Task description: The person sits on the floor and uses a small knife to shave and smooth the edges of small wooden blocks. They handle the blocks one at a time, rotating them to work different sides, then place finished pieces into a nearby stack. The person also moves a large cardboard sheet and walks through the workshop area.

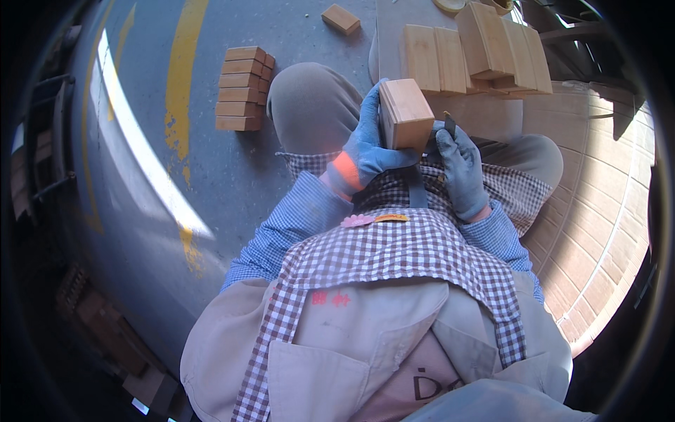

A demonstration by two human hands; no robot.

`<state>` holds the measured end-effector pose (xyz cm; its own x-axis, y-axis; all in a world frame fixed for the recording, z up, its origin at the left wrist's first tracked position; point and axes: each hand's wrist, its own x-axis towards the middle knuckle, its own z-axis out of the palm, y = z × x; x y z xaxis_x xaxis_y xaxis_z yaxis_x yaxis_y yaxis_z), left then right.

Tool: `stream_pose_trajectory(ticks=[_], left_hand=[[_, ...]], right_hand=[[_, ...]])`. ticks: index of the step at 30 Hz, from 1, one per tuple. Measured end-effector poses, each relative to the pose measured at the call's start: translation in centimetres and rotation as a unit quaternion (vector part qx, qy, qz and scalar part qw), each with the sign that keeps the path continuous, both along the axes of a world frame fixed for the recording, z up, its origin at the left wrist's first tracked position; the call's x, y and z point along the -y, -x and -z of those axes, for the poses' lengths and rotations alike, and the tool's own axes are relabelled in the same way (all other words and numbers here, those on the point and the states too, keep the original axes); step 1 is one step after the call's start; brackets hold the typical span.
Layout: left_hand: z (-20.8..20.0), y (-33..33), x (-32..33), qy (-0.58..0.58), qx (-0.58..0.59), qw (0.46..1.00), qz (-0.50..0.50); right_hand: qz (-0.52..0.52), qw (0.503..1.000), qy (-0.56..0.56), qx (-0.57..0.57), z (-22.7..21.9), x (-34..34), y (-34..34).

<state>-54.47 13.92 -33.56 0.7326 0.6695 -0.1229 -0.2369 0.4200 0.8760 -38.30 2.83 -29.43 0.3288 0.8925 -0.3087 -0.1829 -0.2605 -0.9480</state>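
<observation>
Above the lap, between the two knees, a wood block (pixel 409 118) is held up off the floor. The left hand (pixel 367 144), in a blue glove with an orange cuff, has hold of it. Its thumb goes across the near end and its fingers go up the left side, so the hand is open just as wide as the block. Just to the right is the right hand (pixel 460 169), in a grey-blue glove. Its fingers are bent and closed on a thin dark tool (pixel 450 124). The tool pokes up out of the glove, and its tip looks yellow. It is near the right side of the block, with a small gap between. I cannot tell if the right fingers touch the block.

By the left knee (pixel 309 102), small blocks sit in a neat stack (pixel 240 91) on the grey floor (pixel 292 35). One lone block (pixel 341 19) lies farther off. Past the right hand, some big blocks (pixel 485 53) are bunched together, and one leans on the others. Brown cardboard (pixel 598 211) lies off to the right. A checked apron (pixel 394 246) covers the person's front.
</observation>
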Motion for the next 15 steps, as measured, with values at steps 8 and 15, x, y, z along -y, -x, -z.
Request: stream_pose_trajectory(ticks=[8, 15], left_hand=[[2.0, -0.1, 0.7, -0.212, -0.022, 0.977, -0.023], [2.5, -0.3, 1.0, -0.24, -0.009, 0.97, -0.042]], right_hand=[[0.004, 0.999, -0.019, 0.03, 0.3, 0.2, -0.1], [0.003, 0.999, -0.026, 0.023, 0.4, 0.3, -0.1]])
